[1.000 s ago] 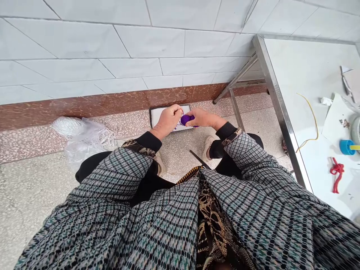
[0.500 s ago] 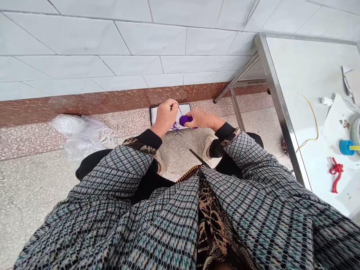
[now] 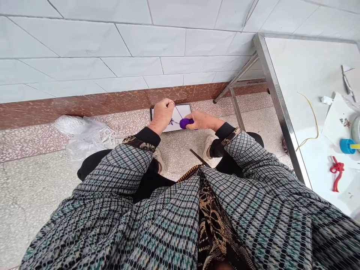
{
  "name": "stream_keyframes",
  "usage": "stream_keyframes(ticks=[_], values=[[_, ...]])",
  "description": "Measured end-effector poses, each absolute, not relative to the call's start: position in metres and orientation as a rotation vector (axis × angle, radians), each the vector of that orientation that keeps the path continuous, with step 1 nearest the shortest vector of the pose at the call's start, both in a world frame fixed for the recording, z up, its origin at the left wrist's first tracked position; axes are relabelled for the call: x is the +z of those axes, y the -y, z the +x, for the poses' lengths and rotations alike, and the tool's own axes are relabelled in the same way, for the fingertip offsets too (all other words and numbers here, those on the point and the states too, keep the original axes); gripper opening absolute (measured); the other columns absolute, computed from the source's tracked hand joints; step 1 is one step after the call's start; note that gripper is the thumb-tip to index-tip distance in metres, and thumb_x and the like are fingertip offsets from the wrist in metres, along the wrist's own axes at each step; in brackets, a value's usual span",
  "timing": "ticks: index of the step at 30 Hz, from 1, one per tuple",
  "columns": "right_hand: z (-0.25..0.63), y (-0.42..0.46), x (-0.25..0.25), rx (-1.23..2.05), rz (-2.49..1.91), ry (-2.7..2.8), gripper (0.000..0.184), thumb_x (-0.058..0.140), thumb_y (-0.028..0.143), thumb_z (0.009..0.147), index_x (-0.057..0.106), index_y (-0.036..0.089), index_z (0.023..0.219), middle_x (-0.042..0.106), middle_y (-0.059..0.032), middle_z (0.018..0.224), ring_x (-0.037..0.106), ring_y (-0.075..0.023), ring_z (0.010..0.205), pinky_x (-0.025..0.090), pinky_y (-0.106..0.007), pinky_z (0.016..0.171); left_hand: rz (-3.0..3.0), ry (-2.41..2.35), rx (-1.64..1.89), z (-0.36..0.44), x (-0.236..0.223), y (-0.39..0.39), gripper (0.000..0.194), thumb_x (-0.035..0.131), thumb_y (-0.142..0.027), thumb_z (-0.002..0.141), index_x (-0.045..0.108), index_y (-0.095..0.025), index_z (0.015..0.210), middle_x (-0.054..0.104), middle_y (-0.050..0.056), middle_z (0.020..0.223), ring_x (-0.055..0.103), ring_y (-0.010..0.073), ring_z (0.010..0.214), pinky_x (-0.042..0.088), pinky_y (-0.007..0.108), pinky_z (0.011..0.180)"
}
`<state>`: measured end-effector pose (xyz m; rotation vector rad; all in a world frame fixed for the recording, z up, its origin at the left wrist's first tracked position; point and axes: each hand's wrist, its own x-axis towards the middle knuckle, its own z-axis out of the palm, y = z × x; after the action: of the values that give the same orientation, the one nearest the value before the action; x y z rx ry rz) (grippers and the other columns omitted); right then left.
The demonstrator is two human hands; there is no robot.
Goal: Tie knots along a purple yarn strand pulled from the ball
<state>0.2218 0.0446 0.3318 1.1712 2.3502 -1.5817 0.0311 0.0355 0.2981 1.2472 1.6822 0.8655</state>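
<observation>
My right hand [image 3: 200,120] is closed around a small purple ball of yarn [image 3: 185,123], which pokes out past the fingertips on the left. From the ball a taut purple strand [image 3: 179,112] runs up to my left hand [image 3: 163,113], whose fingers are pinched on it. Beside the left hand hang loose purple yarn ends [image 3: 171,122], partly hidden by the palm. Below both hands lies a flat white board with a dark rim [image 3: 184,110] on the floor against the wall.
White cord in a clear plastic bag [image 3: 84,135] lies on the floor at left. A dark, thin tool [image 3: 199,158] rests between my shoes. At right stands a metal-edged table [image 3: 292,75] holding a yellow cord [image 3: 315,116], a red knotted cord [image 3: 336,173] and a blue cap [image 3: 346,146].
My left hand has moved a little left, away from the ball, and the strand between the hands is longer. My right hand stays nearly where it was.
</observation>
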Motion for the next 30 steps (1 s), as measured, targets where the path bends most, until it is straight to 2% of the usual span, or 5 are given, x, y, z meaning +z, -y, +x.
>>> stream_keyframes(ticks=[10,13,17,20,30], values=[[0.219,-0.045,0.340,-1.580,1.158,-2.228,0.016,0.065,0.001,0.090,0.063,0.014,0.081,0.054,0.0076,0.057,0.051,-0.0067,0.050,0.037,-0.019,0.055,0.848,-1.485,0.716,0.020,0.319,-0.032,0.019,0.059,-0.017,0.064,0.069,-0.016,0.080,0.042,-0.006,0.053,0.020,0.0070,0.045,0.010,0.026,0.051],[0.221,-0.047,0.343,-1.505,1.203,-2.216,0.020,0.066,-0.002,0.089,0.062,0.014,0.077,0.053,0.0074,0.055,0.051,-0.0070,0.050,0.037,-0.019,0.054,1.025,-1.509,0.594,0.011,0.324,-0.035,0.010,0.067,-0.024,0.069,0.073,-0.015,0.070,0.039,-0.005,0.050,0.027,0.0092,0.051,0.015,0.028,0.055],[0.224,-0.051,0.343,-1.418,1.213,-2.181,0.019,0.070,-0.001,0.090,0.065,0.014,0.078,0.054,0.0064,0.055,0.051,-0.0077,0.050,0.036,-0.021,0.053,1.382,-1.412,0.237,-0.009,0.330,-0.043,0.016,0.080,-0.034,0.071,0.080,-0.018,0.068,0.055,0.000,0.057,0.046,0.0144,0.062,0.030,0.029,0.064],[0.224,-0.053,0.340,-1.444,1.228,-2.120,0.017,0.071,0.001,0.092,0.069,0.013,0.080,0.056,0.0055,0.056,0.051,-0.0077,0.051,0.038,-0.020,0.053,1.499,-1.217,0.015,-0.022,0.333,-0.045,0.018,0.080,-0.035,0.073,0.078,-0.019,0.065,0.059,0.001,0.063,0.048,0.0139,0.064,0.032,0.028,0.067],[0.215,-0.049,0.310,-1.899,1.432,-1.832,0.018,0.065,-0.004,0.097,0.068,0.014,0.097,0.059,0.0066,0.059,0.051,-0.0070,0.046,0.041,-0.016,0.046,0.680,-1.206,0.843,0.016,0.318,-0.028,0.034,0.064,-0.024,0.103,0.053,-0.018,0.071,0.023,-0.009,0.056,0.017,0.0052,0.045,0.015,0.018,0.045]])
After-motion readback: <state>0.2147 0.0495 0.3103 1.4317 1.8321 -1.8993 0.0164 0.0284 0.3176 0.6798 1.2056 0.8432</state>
